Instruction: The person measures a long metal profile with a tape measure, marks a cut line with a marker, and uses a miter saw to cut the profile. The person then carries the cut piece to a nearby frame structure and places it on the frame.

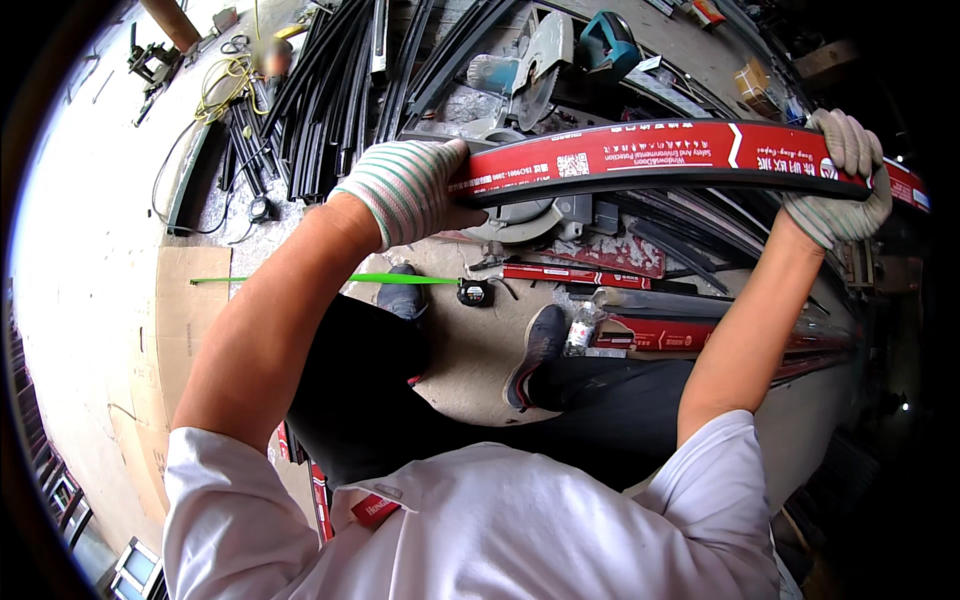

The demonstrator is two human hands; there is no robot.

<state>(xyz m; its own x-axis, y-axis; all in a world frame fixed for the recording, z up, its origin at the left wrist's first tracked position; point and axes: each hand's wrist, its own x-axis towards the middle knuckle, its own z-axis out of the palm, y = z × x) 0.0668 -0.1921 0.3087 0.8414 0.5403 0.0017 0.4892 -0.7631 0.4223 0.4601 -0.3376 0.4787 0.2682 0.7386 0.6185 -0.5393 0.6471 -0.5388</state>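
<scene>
Both my hands wear whitish work gloves with green stripes. Between them I hold up a long dark profile bar (640,155) covered in red printed film, raised above the floor in front of me. My left hand (405,190) is closed around its left end. Farther along, my right hand (845,180) wraps round the bar, and a short red-filmed stretch sticks out past it. Beneath and beyond the bar stands a cut-off saw (545,70) with a round blade and a teal motor, partly hidden by the bar.
Dark metal profiles (325,110) lie piled beyond my left hand. A tape measure (474,292) with its green blade pulled out lies near my shoes. A plastic bottle (583,328) stands beside red-filmed profiles (660,333). Flattened cardboard (190,350) covers the floor at left.
</scene>
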